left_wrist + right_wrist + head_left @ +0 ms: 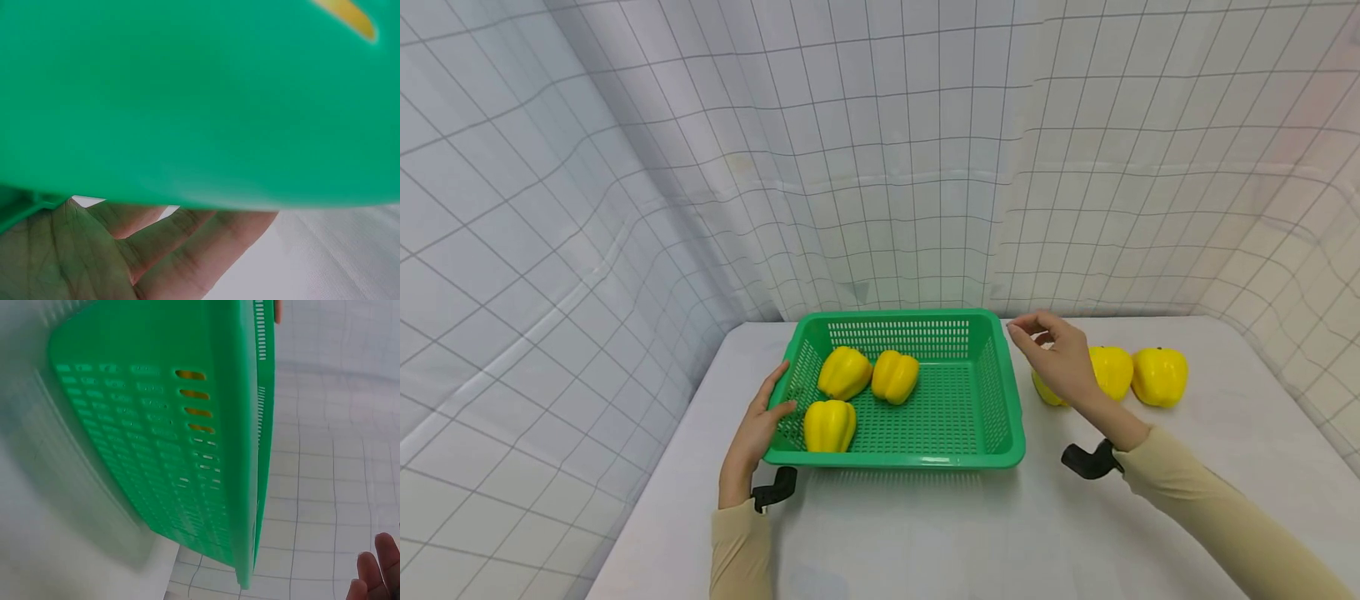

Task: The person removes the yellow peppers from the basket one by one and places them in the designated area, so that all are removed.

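Note:
A green plastic basket (895, 460) with slotted walls sits on the table. Three yellow bell peppers lie in its left half: one at the back left (844, 372), one nearer the middle (895, 377), one at the front left (830, 427). My left hand (752, 440) holds the basket's left rim, thumb over the edge and fingers along the outside. Just off the back right corner, my right hand (1060, 358) hovers with loosely bent fingers and nothing in them. Behind it, another yellow bell pepper (1051, 393) is partly hidden.
Two more yellow bell peppers, one partly covered by the hand (1112, 372) and one at the far right (1160, 377), stand on the white-covered table (925, 542). White curtains with a grid pattern (895, 167) enclose the back and sides.

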Demonstrator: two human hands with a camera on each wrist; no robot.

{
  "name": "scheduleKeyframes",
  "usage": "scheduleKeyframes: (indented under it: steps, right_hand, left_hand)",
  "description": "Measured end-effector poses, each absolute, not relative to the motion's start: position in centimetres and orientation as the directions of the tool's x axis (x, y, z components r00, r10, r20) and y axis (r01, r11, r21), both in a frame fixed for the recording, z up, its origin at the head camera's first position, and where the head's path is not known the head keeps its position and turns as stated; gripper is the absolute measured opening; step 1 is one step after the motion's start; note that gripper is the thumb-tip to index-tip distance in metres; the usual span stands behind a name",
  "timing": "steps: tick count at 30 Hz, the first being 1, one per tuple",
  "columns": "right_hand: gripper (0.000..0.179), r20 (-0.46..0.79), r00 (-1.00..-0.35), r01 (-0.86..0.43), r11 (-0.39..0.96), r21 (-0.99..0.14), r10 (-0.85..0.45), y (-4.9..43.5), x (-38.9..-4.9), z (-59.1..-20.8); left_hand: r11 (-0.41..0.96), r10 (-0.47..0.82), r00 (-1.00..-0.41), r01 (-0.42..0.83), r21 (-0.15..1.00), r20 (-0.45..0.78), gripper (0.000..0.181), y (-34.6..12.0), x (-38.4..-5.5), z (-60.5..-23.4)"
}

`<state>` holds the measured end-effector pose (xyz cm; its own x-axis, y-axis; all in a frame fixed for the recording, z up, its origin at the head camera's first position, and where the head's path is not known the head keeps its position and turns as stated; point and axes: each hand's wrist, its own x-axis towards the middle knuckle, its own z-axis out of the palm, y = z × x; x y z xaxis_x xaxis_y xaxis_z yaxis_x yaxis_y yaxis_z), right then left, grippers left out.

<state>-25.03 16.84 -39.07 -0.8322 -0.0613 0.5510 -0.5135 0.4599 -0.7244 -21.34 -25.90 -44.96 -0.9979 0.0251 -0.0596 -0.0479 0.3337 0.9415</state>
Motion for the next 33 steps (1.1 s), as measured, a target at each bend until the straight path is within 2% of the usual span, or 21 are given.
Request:
scheduleKeyframes:
  steps: [13, 21, 33]
  right_hand:
    - [0.009, 0.526, -0.812, -0.582, 0.411, -0.702, -0.252, 12.5, -25.7, -38.2]
    - [0.009, 0.481, -0.809, -0.586, 0.404, -0.702, -0.338, 10.6, -26.2, -37.9]
    - [0.007, 0.413, -0.800, -0.586, 0.415, -0.696, -0.437, 8.7, -26.8, -37.1]
  left_hand:
    - [0.336, 0.027, -0.998, -0.040, 0.941, -0.052, 0.064, -25.9, -21.3, -45.0]
    - [0.325, 0.033, -0.998, -0.048, 0.945, -0.062, 0.064, -25.6, -20.9, -43.8]
    - [0.347, 0.026, -0.999, -0.026, 0.938, -0.037, 0.065, -25.9, -21.2, -44.8]
